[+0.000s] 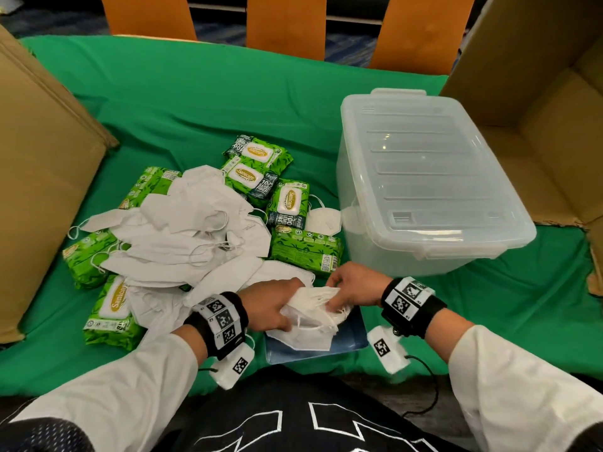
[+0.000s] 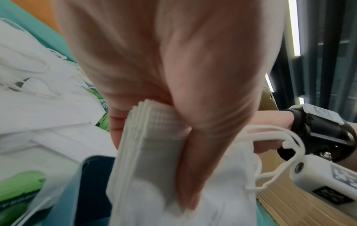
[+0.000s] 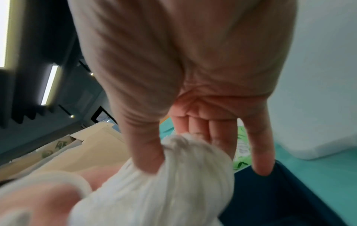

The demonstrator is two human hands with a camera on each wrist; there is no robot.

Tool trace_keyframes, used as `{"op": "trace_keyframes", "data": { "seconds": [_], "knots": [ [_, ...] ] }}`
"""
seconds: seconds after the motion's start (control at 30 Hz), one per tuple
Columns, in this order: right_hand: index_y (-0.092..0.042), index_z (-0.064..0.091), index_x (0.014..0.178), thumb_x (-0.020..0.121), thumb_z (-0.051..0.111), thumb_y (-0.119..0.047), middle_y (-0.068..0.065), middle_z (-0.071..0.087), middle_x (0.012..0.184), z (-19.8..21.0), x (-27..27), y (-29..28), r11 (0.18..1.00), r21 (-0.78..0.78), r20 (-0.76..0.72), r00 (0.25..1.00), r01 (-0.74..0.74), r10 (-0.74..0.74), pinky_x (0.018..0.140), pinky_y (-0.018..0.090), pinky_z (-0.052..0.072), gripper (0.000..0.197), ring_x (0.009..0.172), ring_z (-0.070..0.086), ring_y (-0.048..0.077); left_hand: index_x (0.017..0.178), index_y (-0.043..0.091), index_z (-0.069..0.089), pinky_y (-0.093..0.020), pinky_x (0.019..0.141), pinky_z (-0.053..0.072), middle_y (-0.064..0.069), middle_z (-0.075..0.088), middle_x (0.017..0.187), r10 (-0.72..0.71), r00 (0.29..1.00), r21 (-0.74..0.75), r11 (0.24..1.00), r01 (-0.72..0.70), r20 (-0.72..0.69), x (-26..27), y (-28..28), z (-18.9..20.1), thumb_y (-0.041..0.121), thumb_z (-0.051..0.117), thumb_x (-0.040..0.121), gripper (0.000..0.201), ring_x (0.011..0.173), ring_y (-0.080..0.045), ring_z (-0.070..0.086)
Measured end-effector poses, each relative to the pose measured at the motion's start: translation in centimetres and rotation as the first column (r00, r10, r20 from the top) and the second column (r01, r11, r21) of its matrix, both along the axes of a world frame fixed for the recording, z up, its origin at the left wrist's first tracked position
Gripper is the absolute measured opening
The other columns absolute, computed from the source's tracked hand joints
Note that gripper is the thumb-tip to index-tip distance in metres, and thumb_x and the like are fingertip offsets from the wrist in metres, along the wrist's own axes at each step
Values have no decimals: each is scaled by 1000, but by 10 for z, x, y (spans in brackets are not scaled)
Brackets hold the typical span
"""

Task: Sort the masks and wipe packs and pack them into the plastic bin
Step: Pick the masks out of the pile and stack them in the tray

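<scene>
Both hands hold one stack of folded white masks [image 1: 313, 305] just above a blue lid [image 1: 349, 337] at the table's near edge. My left hand [image 1: 277, 311] grips the stack's left end between thumb and fingers [image 2: 154, 145]. My right hand [image 1: 339, 293] pinches the right end, where the ear loops bunch [image 3: 193, 160]; its little finger sticks out toward the lid [image 3: 280, 198]. A loose pile of masks [image 1: 195, 230] lies to the left, over and among several green wipe packs [image 1: 288, 200]. The clear plastic bin [image 1: 424, 252] stands to the right.
Green cloth [image 1: 212, 93] covers the table. Open cardboard boxes flank it at the left [image 1: 39, 190] and right [image 1: 538, 109]. Orange chair backs [image 1: 284, 21] line the far edge. One mask [image 1: 323, 220] lies against the bin's left wall.
</scene>
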State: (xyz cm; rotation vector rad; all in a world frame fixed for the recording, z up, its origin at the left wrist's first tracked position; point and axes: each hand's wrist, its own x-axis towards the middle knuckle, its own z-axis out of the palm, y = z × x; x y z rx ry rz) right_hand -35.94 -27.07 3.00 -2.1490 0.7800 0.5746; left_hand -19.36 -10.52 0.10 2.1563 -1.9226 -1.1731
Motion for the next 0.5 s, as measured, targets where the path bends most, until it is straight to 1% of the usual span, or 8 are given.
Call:
{"op": "trace_keyframes", "data": {
  "seconds": [0.07,0.1,0.17,0.27,0.33,0.37,0.43,0.5],
  "knots": [
    [-26,71,79,78,81,-23,-13,62,66,1,0,-1,998,-58,-35,999,-32,30,50,13,38,11,60,53,1,140,23,37,-37,88,50,-6,63,126,-19,999,8,1000,18,29,-2,1,-1,37,79,78,76,109,-28,61],
    [-25,69,72,79,79,-23,-13,60,63,0,-1,-1,999,-31,-41,999,-25,24,52,16,38,13,59,52,2,141,22,37,-37,88,50,-7,63,126,-21,999,12,1000,21,35,-3,2,-1,36,79,79,77,110,-28,60],
    [-21,67,66,75,77,-23,-9,61,62,-5,-5,0,983,164,-1,996,83,-84,58,21,40,14,60,53,7,142,22,36,-37,87,49,-7,63,124,-15,999,22,1000,14,42,-4,4,-2,38,79,79,78,110,-29,61],
    [-17,71,69,73,71,-15,2,68,72,-14,-11,11,797,493,77,895,349,-440,66,27,46,4,70,59,16,143,21,33,-34,80,46,-9,64,121,14,999,61,998,-16,45,-2,3,0,38,81,78,82,106,-29,61],
    [-17,72,74,82,73,-17,2,69,76,-17,-11,20,717,556,78,833,420,-548,69,28,47,8,74,61,18,141,18,36,-31,74,41,-11,64,120,16,998,89,996,-21,59,-2,1,2,35,82,78,80,104,-29,61],
    [-17,72,82,83,78,-25,0,70,79,-15,-10,25,725,555,77,843,407,-532,70,28,48,10,75,63,16,138,17,38,-31,73,41,-11,64,120,5,997,98,995,-12,71,-2,0,3,34,82,77,77,104,-30,61],
    [-18,68,94,80,85,-38,-6,72,87,-6,-8,32,810,509,61,926,293,-373,71,22,50,29,77,66,8,133,16,41,-33,75,45,-12,64,120,-11,996,115,993,1,85,-3,-2,4,34,82,75,73,105,-30,61],
    [-26,64,93,77,87,-40,-14,70,86,7,-6,34,905,396,20,984,154,-176,67,12,48,32,74,64,-1,134,15,41,-35,78,48,-12,64,120,-14,996,135,991,2,87,-4,-3,6,34,82,75,74,105,-30,61]
  ]
}}
